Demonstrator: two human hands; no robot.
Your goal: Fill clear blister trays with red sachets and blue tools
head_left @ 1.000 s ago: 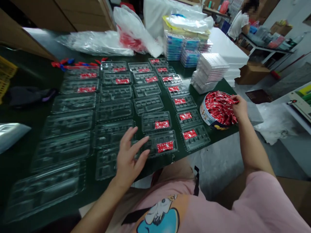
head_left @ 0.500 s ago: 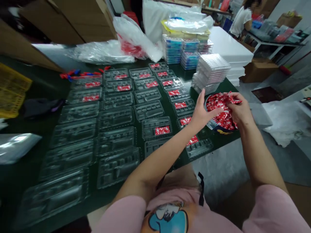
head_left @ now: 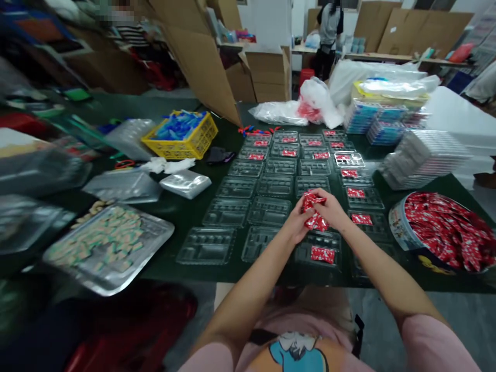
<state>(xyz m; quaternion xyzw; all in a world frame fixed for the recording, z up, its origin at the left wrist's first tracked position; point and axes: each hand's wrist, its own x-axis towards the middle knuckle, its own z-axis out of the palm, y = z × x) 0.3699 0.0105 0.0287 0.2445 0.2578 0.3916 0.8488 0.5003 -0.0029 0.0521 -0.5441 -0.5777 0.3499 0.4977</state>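
My left hand (head_left: 296, 222) and my right hand (head_left: 330, 207) meet over the clear plastic trays, both closed round a small bunch of red-and-white packets (head_left: 316, 221). Directly below them, a tray holds one red packet (head_left: 323, 254). Rows of these trays, such as the front-left plastic tray (head_left: 207, 246), cover the middle of the dark green table. Several in the back and right rows carry a single red packet (head_left: 361, 219); others hold none. At my right stands a round tub (head_left: 401, 225) heaped with the same packets.
On the left are a metal tray (head_left: 155, 243) of small pale green-edged pieces, plastic-wrapped stacks (head_left: 186, 184) and a yellow basket (head_left: 186, 147) of blue items. Stacked clear trays (head_left: 430, 155) and packed boxes (head_left: 362, 116) stand back right. A person (head_left: 329, 31) stands beyond.
Both hands have left the tub and come leftward over the trays, carrying red packets between them. The view has turned left, bringing the metal tray and yellow basket fully into sight.
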